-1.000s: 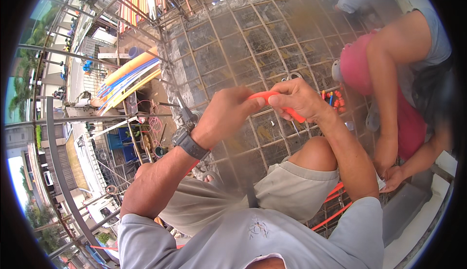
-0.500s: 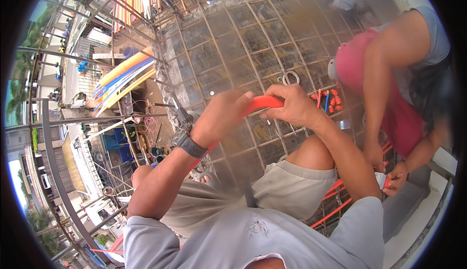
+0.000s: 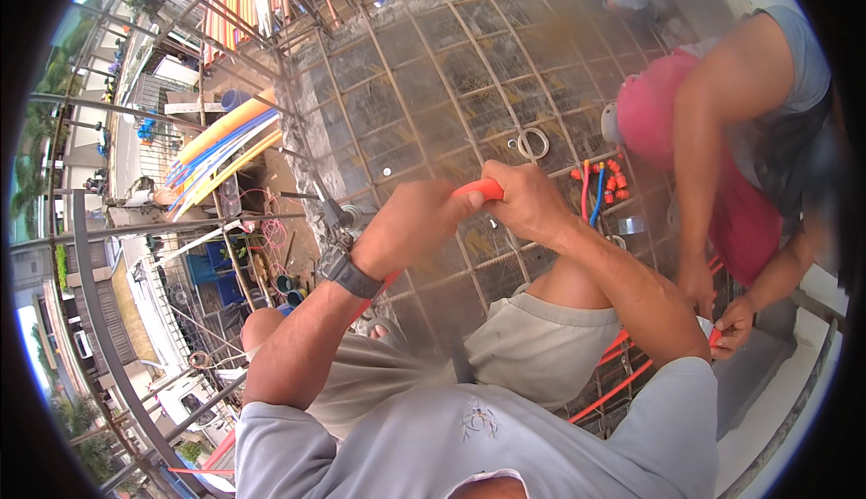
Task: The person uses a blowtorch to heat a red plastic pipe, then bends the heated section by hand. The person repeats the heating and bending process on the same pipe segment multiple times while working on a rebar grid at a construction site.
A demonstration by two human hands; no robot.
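Observation:
A bright orange-red flexible tube [image 3: 480, 190] runs between my two hands, with a short stretch bare between them. My left hand [image 3: 410, 224], with a dark watch on its wrist, is wrapped round the tube and slightly blurred. My right hand [image 3: 534, 201] grips the tube just beside it, its fingers closed. More of the tube shows below my left wrist. My bent knees lie under my forearms. Beyond my right hand, on the rebar mesh [image 3: 469, 93], lie several small orange fittings [image 3: 617, 183] and two thin pieces, one red, one blue [image 3: 594, 203].
A pale ring-shaped coil [image 3: 534, 143] and a clear tape roll [image 3: 631, 225] lie on the mesh. At right a person in a red head covering [image 3: 645, 120] bends over, hands on an orange tube. Scaffold bars [image 3: 81, 300] and bundled colored pipes [image 3: 225, 152] stand at left.
My hands have come closer together on the tube, so less of it shows between them. The view has shifted slightly. The person at right still holds the orange tube.

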